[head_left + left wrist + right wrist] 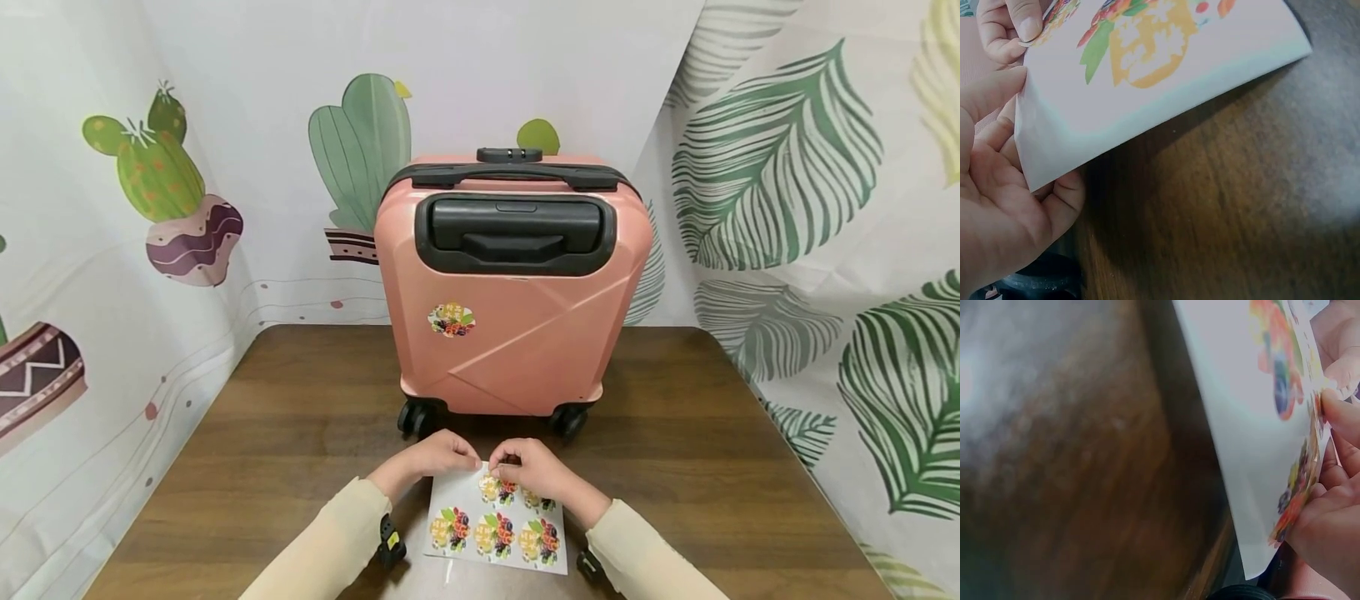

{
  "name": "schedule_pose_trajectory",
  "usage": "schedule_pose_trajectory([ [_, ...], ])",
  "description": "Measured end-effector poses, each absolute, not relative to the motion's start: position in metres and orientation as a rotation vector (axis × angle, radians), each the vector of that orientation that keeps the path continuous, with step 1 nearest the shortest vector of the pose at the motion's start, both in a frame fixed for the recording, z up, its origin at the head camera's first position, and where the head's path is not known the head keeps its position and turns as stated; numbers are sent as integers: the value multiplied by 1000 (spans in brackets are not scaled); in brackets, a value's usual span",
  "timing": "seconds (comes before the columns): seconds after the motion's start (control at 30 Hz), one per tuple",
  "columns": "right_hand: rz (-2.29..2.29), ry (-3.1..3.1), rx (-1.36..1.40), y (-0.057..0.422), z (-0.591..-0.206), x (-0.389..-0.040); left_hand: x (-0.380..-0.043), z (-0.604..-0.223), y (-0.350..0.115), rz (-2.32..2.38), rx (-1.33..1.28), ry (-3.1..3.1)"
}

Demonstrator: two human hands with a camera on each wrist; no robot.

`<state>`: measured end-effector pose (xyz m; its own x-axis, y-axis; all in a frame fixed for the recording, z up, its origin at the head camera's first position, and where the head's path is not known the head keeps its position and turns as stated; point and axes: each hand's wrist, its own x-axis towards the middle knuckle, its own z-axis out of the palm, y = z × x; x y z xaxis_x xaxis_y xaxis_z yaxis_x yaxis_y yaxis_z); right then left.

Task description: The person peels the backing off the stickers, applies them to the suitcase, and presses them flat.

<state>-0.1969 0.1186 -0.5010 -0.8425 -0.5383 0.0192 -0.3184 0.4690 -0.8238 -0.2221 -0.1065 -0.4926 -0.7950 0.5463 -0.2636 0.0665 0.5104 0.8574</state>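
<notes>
A white sheet of round fruit stickers (453, 557) is in front of me in the head view, its upper left part plain white. My left hand (435, 457) pinches its top edge, thumb over the paper and fingers behind, as the left wrist view shows. Close beside it, my right hand (536, 468) pinches the same edge at a top-row sticker (497, 492). In the right wrist view the sheet (1241, 444) slants up off the wood, with right-hand fingers curled behind it. I cannot tell whether that sticker's edge is lifted.
Behind the hands a pink suitcase (517, 350) stands upright on the brown wooden table (300, 417). One round fruit sticker (452, 320) is on its front, left of the middle. Its black wheels (417, 417) are just beyond my fingers. A printed cloth (247, 125) hangs behind.
</notes>
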Motion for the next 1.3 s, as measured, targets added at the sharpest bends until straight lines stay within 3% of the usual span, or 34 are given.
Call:
schedule_pose_trajectory([
  [1.3, -1287, 2524, -862, 121, -503, -196, -220, -499, -105, 1141, 480, 2289],
])
